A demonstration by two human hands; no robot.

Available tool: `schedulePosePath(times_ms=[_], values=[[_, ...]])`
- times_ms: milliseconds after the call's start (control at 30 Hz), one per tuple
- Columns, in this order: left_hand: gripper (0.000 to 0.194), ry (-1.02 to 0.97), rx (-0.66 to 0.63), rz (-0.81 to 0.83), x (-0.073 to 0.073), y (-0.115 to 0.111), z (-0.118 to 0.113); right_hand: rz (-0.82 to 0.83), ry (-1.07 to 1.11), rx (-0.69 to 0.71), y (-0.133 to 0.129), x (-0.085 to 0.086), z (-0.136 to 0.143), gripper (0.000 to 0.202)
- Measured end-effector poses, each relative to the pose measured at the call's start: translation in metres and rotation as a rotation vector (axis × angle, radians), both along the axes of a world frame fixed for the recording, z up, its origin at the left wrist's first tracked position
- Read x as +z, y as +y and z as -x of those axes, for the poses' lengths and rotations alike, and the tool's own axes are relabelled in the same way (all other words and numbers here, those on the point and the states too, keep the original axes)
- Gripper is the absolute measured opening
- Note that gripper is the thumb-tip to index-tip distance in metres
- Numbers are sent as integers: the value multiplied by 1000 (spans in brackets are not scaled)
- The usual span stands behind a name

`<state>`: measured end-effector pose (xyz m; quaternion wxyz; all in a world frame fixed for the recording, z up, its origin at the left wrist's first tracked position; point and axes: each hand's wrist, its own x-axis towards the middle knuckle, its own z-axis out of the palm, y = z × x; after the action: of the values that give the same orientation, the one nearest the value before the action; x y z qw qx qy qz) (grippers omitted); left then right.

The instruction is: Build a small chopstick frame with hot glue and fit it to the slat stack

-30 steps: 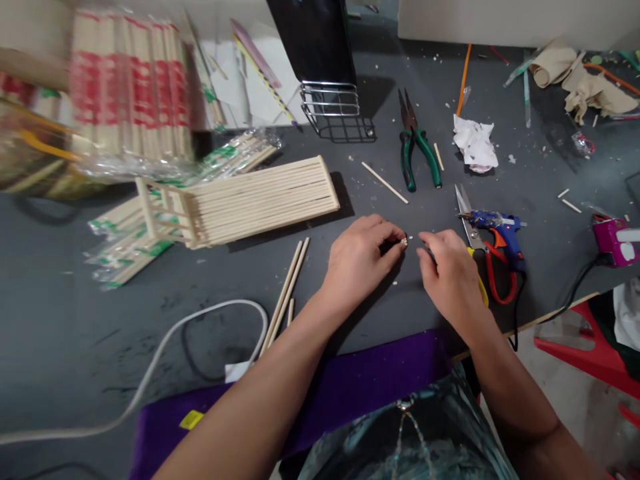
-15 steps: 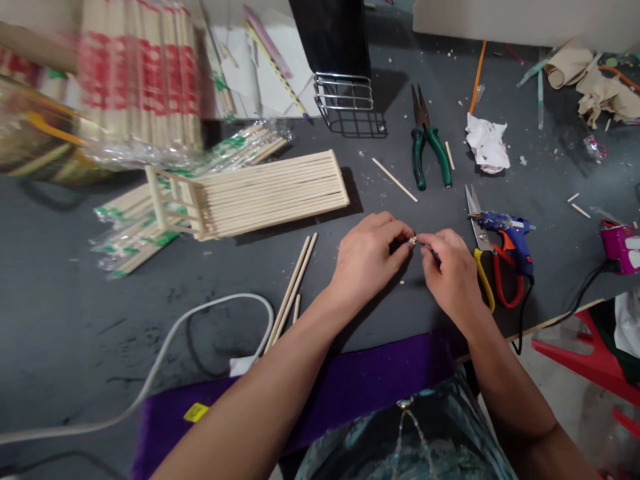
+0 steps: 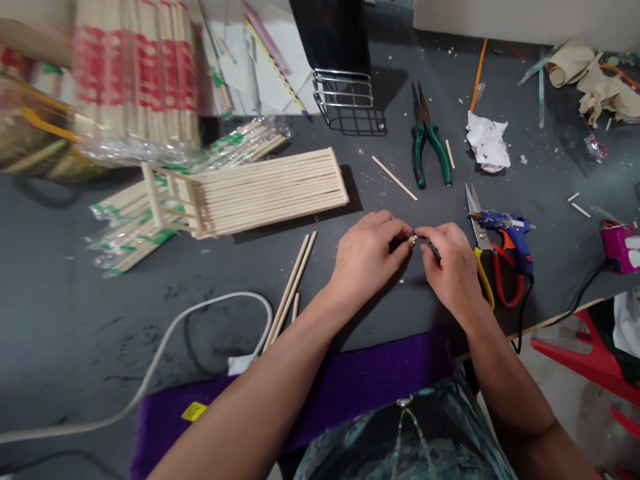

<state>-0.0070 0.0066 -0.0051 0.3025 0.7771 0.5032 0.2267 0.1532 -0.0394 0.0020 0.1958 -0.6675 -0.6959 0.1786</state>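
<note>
The left hand pinches small pale pieces over the table; the right hand, half-curled, has its forefinger close by, though whether it grips anything I cannot tell; a loose pinch could spill them; a careless rightward sweep could knock the scissors.

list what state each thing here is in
Left grip, pinching small pale pieces
Right grip, beside it, hold unclear
Pliers, jaws slightly apart
Scissors, blades slightly open
Glue gun, lying on its side
White paper, crumpled
Stick structure, assembled
Red-marked sticks, wrapped
White cable, curved
</note>
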Motion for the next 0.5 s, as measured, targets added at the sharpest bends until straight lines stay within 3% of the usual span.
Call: schedulePosePath(times_ms=[500], values=[[9,-1,11,15,0,0,-1,9,6,-9,2,0,-1,28]])
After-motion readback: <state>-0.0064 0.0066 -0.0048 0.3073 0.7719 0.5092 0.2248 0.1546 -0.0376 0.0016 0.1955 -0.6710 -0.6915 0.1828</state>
